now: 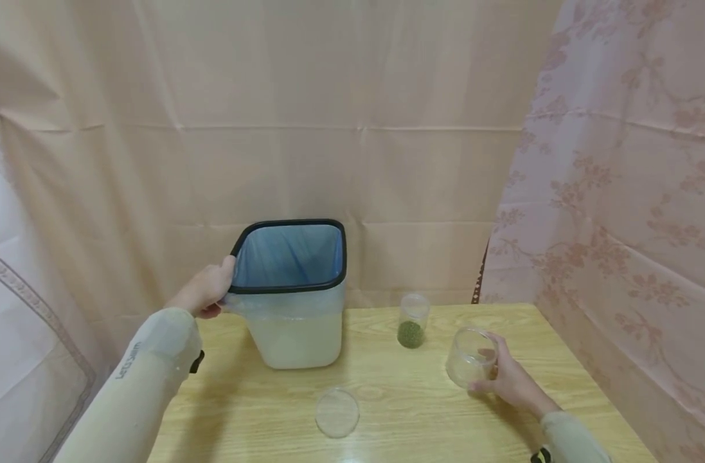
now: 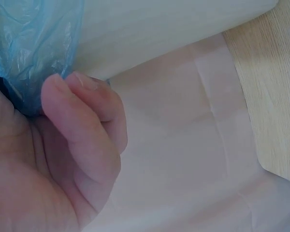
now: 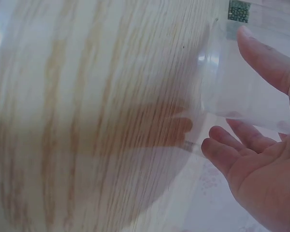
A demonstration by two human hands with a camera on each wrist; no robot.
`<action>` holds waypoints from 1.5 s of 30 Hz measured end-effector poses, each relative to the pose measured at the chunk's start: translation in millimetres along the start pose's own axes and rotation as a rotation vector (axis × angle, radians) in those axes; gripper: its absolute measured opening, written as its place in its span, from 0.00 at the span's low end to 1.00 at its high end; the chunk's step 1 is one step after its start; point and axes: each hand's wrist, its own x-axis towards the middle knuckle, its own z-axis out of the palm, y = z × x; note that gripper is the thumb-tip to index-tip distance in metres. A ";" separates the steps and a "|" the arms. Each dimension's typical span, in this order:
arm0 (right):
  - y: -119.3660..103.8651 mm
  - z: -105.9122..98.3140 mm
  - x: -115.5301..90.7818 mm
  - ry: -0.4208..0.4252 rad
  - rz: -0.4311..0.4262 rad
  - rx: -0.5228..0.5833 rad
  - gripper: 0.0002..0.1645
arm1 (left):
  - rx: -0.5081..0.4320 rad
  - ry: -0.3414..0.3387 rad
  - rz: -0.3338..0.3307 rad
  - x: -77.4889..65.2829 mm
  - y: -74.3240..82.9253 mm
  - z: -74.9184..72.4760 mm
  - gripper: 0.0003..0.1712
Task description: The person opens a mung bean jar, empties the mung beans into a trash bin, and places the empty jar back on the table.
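Your left hand [image 1: 213, 286] is gripping the left side of the black rim [image 1: 345, 257] of a pale bin [image 1: 303, 337]: its fingers are curling in below, against the thin, crinkled blue liner [image 1: 288, 257]. Your right hand [image 1: 511, 376] is holding a smooth, clear cylindrical jar [image 1: 464, 366] from its right side, thumb and fingers parting widely around the wall. That jar is sitting toward the right edge of the worktop [image 1: 410, 418], its round mouth facing up and its axis running roughly upright; you cannot tell whether its base is touching the wood-grained surface.

The bin is standing near the far edge, toward the far left corner, its squarish, round-cornered opening facing up and its walls tapering down to a narrower base. Between bin and jar, near the far edge, a slimmer clear container [image 1: 412, 321] is standing with its long axis upright, small green grains [image 1: 410, 334] filling its lower part. Toward the near edge, a clear round disc [image 1: 337, 413] is lying flat.
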 end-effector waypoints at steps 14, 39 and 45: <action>-3.3 4.3 -3.7 0.042 -0.040 0.047 0.83 | 0.036 0.071 0.016 -2.5 0.2 3.3 0.45; -45.5 -16.2 -3.3 0.201 -0.133 0.032 0.69 | 0.085 0.427 0.176 -7.9 -3.8 9.8 0.46; -55.9 -19.2 -3.5 0.238 -0.166 0.011 0.69 | 0.177 0.476 0.296 -13.4 1.0 16.1 0.46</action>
